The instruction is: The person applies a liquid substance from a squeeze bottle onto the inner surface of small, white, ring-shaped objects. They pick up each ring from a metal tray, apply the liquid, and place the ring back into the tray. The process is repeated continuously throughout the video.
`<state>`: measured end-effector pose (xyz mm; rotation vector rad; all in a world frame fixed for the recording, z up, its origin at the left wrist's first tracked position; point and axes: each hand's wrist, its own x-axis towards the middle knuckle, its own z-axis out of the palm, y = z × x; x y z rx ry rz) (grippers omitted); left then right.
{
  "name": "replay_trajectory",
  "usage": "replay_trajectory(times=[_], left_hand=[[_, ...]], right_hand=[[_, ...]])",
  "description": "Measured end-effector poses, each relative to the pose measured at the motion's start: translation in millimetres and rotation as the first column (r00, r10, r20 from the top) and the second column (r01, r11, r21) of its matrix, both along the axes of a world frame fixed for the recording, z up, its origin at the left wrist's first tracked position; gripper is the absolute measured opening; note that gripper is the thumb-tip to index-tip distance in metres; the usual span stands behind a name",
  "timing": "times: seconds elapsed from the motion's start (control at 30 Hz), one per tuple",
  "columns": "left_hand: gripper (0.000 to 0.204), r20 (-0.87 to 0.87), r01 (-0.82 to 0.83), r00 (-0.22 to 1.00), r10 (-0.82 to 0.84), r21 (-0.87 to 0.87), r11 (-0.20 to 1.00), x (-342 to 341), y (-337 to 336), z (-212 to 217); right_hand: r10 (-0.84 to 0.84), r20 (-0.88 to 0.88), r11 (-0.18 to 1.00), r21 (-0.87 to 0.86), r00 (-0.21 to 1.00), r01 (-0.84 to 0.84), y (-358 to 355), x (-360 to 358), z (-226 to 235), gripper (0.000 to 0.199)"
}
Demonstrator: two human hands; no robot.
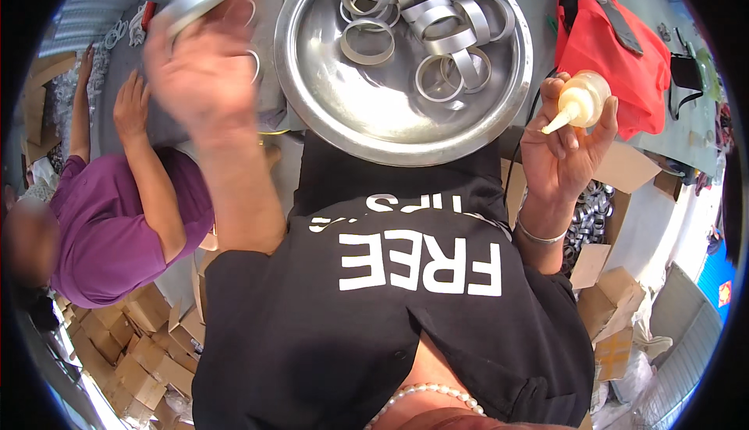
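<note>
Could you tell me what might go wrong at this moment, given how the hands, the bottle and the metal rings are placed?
The right hand holds a small pale squeeze bottle with its nozzle tilted down over the dark shirt, away from the round steel tray; a drip could land on the fabric. The left hand, blurred with motion, grips a grey metal ring close to a co-worker's hand; it might slip or knock that hand.

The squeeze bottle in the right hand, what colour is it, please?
Pale yellowish, clearest in the head view.
</note>
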<state>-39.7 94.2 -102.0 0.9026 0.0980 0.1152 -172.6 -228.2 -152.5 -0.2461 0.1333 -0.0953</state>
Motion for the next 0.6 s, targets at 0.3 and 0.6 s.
replay_trajectory(times=[0.3, 0.6], left_hand=[[0.081, -0.239, 0.821, 0.478, -0.845, -0.221, 0.527, -91, -47, -30], [0.089, -0.307, 0.800, 0.325, -0.895, -0.416, 0.433, -108, -54, -29]], right_hand=[[-0.218, 0.130, 0.893, -0.373, 0.967, 0.252, 22, -3, 7, 0.069], [-0.098, 0.525, 0.127, -0.836, 0.845, 0.534, 26, -32, 14, 0.082]])
